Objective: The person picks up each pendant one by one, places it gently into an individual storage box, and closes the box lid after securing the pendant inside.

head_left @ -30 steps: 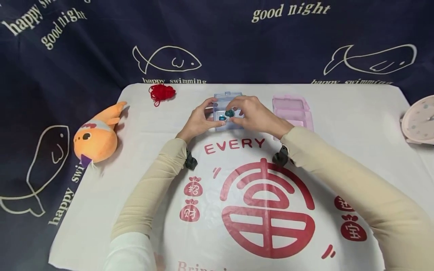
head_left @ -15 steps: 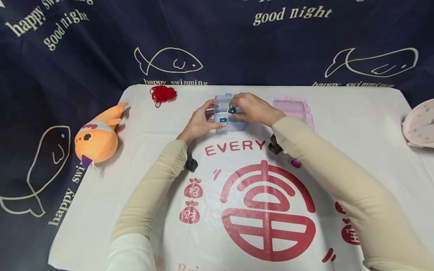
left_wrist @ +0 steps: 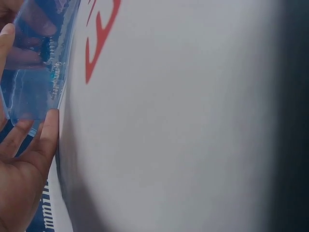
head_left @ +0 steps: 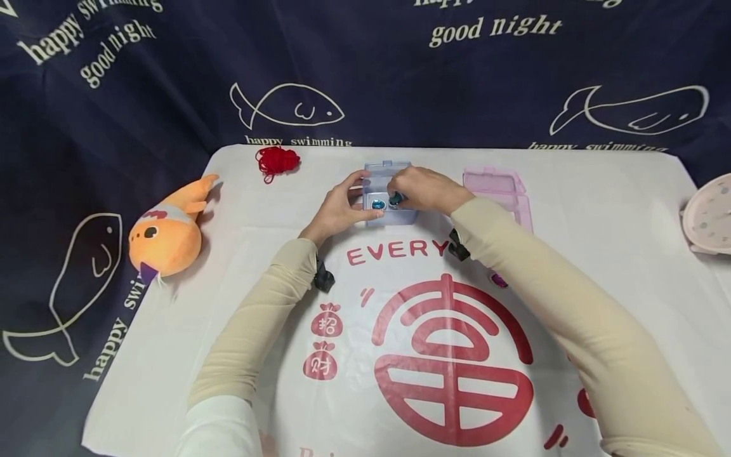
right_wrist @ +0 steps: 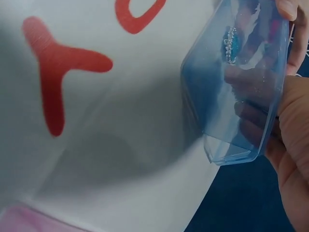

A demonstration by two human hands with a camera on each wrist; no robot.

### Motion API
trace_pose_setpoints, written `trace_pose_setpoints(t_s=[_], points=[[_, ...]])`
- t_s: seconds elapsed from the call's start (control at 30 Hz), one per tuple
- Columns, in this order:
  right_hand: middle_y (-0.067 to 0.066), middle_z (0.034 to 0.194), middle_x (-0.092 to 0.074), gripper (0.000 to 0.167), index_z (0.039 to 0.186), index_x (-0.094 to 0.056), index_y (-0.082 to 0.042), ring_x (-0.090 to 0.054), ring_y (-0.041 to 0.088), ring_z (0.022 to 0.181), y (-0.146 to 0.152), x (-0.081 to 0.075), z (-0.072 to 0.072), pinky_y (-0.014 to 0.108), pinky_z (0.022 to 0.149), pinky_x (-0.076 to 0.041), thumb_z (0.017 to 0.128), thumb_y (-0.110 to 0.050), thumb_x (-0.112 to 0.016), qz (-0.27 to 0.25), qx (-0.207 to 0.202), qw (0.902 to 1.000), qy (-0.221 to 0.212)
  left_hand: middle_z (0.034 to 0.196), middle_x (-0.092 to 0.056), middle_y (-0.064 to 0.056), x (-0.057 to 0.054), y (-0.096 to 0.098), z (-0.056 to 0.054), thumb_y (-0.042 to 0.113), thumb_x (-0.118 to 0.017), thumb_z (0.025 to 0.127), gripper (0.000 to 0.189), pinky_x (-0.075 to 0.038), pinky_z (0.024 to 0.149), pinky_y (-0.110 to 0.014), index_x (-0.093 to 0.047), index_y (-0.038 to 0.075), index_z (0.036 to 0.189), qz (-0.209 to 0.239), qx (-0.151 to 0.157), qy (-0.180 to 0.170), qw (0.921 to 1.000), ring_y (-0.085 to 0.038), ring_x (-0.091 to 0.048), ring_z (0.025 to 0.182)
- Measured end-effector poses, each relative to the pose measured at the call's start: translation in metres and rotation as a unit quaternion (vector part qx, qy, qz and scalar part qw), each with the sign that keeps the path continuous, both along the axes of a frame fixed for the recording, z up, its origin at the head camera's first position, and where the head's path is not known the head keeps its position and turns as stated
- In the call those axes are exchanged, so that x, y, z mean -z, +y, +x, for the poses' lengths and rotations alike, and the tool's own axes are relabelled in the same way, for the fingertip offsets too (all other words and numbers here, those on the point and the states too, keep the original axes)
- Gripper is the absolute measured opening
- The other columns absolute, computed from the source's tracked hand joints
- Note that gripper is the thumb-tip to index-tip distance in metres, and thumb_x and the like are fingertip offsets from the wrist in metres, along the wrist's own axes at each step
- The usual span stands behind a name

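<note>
A clear blue plastic box (head_left: pixel 394 219) stands at the table's far side with its lid raised. My left hand (head_left: pixel 335 211) grips its left side, thumb along the front and fingers farther back. One blue gem with a sparkling silver rim (head_left: pixel 378 204) lies in the left part of the box. My right hand (head_left: pixel 427 189) reaches inside on the right, pinching a teal gem (head_left: pixel 395 199) low in the box. Through the wall (right_wrist: pixel 207 92) in the right wrist view, its fingers show blurred. The left wrist view has left fingertips touching the box (left_wrist: pixel 29 96).
A pink lidded box (head_left: pixel 495 184) stands open to the right, partly behind the right forearm. A magenta gem (head_left: pixel 499 280) lies beside that sleeve. Red yarn (head_left: pixel 278 161) and an orange plush toy (head_left: pixel 165 241) are on the left, a pink clock (head_left: pixel 711 212) at far right.
My right hand has moved the teal gem from above the other gem to the right and down into the box. The magenta gem has come into view by the sleeve. My left hand keeps its grip.
</note>
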State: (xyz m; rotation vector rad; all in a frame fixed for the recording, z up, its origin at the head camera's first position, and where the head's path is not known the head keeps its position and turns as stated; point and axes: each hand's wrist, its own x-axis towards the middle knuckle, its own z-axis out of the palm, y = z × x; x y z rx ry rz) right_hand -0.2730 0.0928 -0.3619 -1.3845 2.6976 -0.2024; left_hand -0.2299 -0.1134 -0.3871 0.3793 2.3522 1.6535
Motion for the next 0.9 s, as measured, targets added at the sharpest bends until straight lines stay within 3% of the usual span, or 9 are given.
trace_pose_setpoints(t_s=[0.2, 0.33, 0.47, 0.67, 0.8, 0.9], points=[[0.013, 0.093, -0.074, 0.021, 0.095, -0.073, 0.0, -0.066, 0.021, 0.08, -0.009, 0.001, 0.0, 0.036, 0.076, -0.056, 0.077, -0.005, -0.08, 0.032, 0.022, 0.9991, -0.019, 0.143, -0.046, -0.011, 0.024, -0.005, -0.01, 0.013, -0.084, 0.074, 0.085, -0.047, 0.105, -0.038, -0.038, 0.013, 0.145, 0.001, -0.016, 0.01, 0.9998, -0.026, -0.05, 0.13], [0.012, 0.091, -0.073, 0.018, 0.094, -0.073, -0.001, -0.063, 0.02, 0.077, -0.01, 0.002, 0.0, 0.035, 0.074, -0.054, 0.078, -0.005, -0.079, 0.038, 0.033, 0.9985, -0.02, 0.143, -0.047, -0.009, 0.03, -0.007, -0.013, 0.016, -0.085, 0.073, 0.085, -0.048, 0.103, -0.035, -0.039, 0.016, 0.144, -0.006, -0.017, 0.023, 0.9996, -0.023, -0.052, 0.128], [0.012, 0.093, -0.073, 0.019, 0.096, -0.073, -0.001, -0.063, 0.021, 0.079, -0.009, 0.003, 0.0, 0.035, 0.075, -0.054, 0.078, -0.005, -0.079, 0.04, 0.042, 0.9979, -0.03, 0.145, -0.045, -0.009, 0.026, -0.005, -0.012, 0.015, -0.085, 0.073, 0.085, -0.047, 0.104, -0.036, -0.039, 0.015, 0.144, -0.004, -0.013, 0.015, 0.9998, -0.025, -0.051, 0.129], [0.012, 0.098, -0.074, 0.022, 0.098, -0.073, -0.001, -0.065, 0.021, 0.083, -0.006, 0.005, 0.0, 0.037, 0.078, -0.055, 0.077, -0.005, -0.08, 0.03, 0.042, 0.998, -0.034, 0.147, -0.041, -0.016, 0.006, 0.0, -0.001, 0.007, -0.082, 0.075, 0.084, -0.043, 0.108, -0.044, -0.036, 0.008, 0.146, 0.0, -0.005, -0.004, 1.0, -0.033, -0.047, 0.133], [0.015, 0.103, -0.073, 0.022, 0.102, -0.072, 0.001, -0.067, 0.026, 0.091, 0.0, 0.003, 0.002, 0.039, 0.084, -0.055, 0.08, -0.004, -0.076, -0.021, 0.04, 0.9986, -0.029, 0.147, -0.041, -0.02, 0.002, 0.0, 0.001, 0.006, -0.081, 0.076, 0.085, -0.042, 0.109, -0.045, -0.035, 0.006, 0.146, 0.004, -0.002, -0.007, 1.0, -0.035, -0.045, 0.134], [0.018, 0.111, -0.07, 0.024, 0.106, -0.07, 0.003, -0.065, 0.031, 0.104, 0.008, -0.005, 0.008, 0.044, 0.094, -0.052, 0.084, -0.005, -0.072, -0.086, 0.049, 0.9948, -0.024, 0.147, -0.041, -0.016, 0.009, -0.002, -0.003, 0.01, -0.082, 0.076, 0.086, -0.043, 0.109, -0.041, -0.034, 0.011, 0.147, 0.001, -0.007, -0.01, 0.9999, -0.031, -0.045, 0.135]])
